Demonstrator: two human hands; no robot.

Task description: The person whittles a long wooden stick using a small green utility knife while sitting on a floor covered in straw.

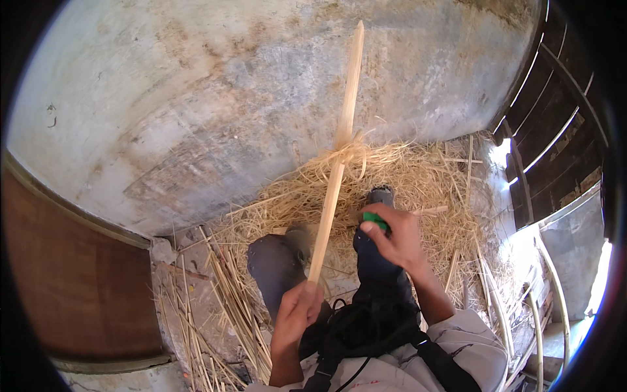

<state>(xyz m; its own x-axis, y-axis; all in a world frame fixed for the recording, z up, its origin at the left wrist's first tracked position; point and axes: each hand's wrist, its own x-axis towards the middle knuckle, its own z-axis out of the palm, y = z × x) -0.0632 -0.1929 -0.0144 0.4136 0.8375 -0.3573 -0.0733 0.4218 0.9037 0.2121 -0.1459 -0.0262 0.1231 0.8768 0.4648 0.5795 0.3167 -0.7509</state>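
Observation:
My left hand (301, 306) is closed around the lower end of a long pale bamboo or wood strip (331, 196). The strip slants up and slightly right, its tapered far end in front of the wall. Partway along it hangs a curl of thin shavings (353, 153). Over my right knee, my right hand (396, 236) grips a small green object (375, 222), perhaps a handle; the fingers cover the rest of it, so its kind cannot be made out. A gap separates this hand from the strip.
Straw-like shavings (418, 171) cover the floor between my legs and the stained wall (255, 85). Split sticks (228, 287) lie in a bundle at left, near a brown panel (78, 268). Curved poles (554, 287) stand at right, below dark slatted boards (555, 130).

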